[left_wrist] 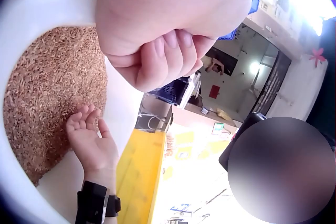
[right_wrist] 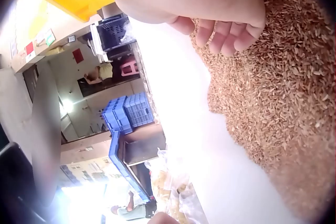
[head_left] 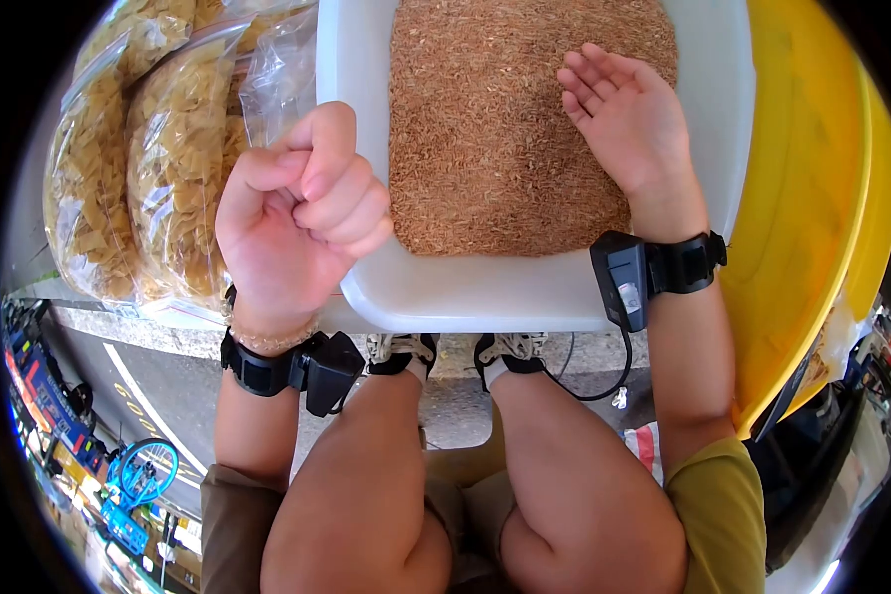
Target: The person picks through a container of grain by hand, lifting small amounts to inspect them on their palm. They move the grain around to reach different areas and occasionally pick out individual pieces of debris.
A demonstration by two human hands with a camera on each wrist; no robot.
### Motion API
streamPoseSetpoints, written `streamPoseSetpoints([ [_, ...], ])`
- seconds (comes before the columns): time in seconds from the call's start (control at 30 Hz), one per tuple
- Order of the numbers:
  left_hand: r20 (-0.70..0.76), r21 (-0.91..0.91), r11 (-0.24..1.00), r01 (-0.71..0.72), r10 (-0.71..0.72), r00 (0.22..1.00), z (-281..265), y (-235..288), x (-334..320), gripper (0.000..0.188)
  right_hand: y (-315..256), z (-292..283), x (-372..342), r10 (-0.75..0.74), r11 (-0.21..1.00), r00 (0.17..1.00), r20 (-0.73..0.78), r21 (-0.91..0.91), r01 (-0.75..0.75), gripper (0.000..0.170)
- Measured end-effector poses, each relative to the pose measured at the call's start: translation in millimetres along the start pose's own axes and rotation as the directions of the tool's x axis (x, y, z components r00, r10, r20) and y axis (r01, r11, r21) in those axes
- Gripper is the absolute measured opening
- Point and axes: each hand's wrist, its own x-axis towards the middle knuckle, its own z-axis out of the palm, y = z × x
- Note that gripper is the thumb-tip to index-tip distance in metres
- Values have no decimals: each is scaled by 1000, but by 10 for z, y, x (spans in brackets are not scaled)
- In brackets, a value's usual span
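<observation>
Reddish-brown loose grain (head_left: 495, 139) fills your white plastic tub (head_left: 475, 292). Probably light, slippery, spills easily; scoop it from below, cupped. Your left hand (head_left: 302, 223) curls fist-like, nothing visible inside; your right hand (head_left: 639, 124), fingers relaxed, hangs over the grain.

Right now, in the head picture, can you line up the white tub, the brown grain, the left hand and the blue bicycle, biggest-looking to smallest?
1. White tub
2. Brown grain inside it
3. Left hand
4. Blue bicycle; it looks smallest here, probably because it is farther away.
</observation>
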Motion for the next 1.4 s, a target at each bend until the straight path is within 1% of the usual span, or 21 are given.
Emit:
streamPoseSetpoints([
  [0.13,1,-35,999,1,-1,1000,5,18,16,21,6,26,-13,-3,1000,1000,10,-16,4,27],
  [0.2,-32,-101,995,1,-4,999,2,18,14,23,-9,60,-34,1,994,1000,14,-107,1,30],
  [0.33,-83,-148,989,-32,20,996,31,10,18,27,-1,42,-5,10,991,999,47,-130,-4,34],
  [0.4,-30,-195,981,-23,17,999,-7,16,19,28,-3,64,-38,-1,986,999,36,-169,7,37],
  [0.5,-14,-229,973,-20,18,1000,-22,15,19,30,-5,53,-33,1,983,999,53,-181,8,38],
  [0.63,6,-230,973,-16,18,1000,-42,10,18,32,-4,45,-31,16,984,997,76,-176,-2,39],
  [0.73,7,-238,971,-14,16,1000,-53,10,12,33,7,54,-28,19,978,994,112,-208,4,41],
  [0.8,16,-251,968,-15,20,1000,-64,9,11,34,16,74,-44,5,961,982,189,-271,47,35],
  [0.83,14,-249,968,-19,23,1000,-61,7,8,34,20,94,-63,7,961,981,193,-271,46,35],
  [0.87,11,-256,966,-21,24,1000,-57,5,7,34,19,124,-89,-71,864,969,238,-472,179,29],
  [0.9,9,-261,965,-23,26,1000,-54,10,8,35,12,156,-111,-137,708,944,300,-637,305,24],
  [0.93,8,-257,966,-29,32,999,-55,14,11,35,7,185,-130,-137,707,942,307,-635,310,24],
  [1.0,-2,-259,965,-40,41,999,-48,9,-8,34,-4,233,-184,-147,498,888,435,-743,447,16],
  [1.03,-5,-258,965,-46,47,999,-34,15,-33,34,-28,296,-223,-144,497,886,440,-743,449,16],
  [1.07,-88,-255,965,-67,46,995,-4,27,-63,33,-57,392,-270,-149,234,825,545,-791,565,16],
  [1.1,-169,-250,964,-86,44,985,30,39,-90,33,-62,462,-289,-122,-46,757,642,-765,642,17],
  [1.13,-169,-250,964,-89,47,985,80,52,-121,33,-47,502,-258,-122,-47,755,644,-764,644,17],
  [1.2,-405,-193,974,-119,31,914,170,72,-191,33,-9,595,-133,54,-158,681,730,-668,728,16],
  [1.27,-437,-182,977,-108,18,899,162,56,-264,33,57,699,-42,67,-146,680,730,-667,730,14],
  [1.33,-468,-173,980,-96,4,884,145,51,-285,32,139,727,58,106,-179,632,768,-610,772,15],
  [1.4,-497,-218,969,-115,-8,868,134,44,-286,32,199,712,108,104,-157,622,776,-604,781,15],
])
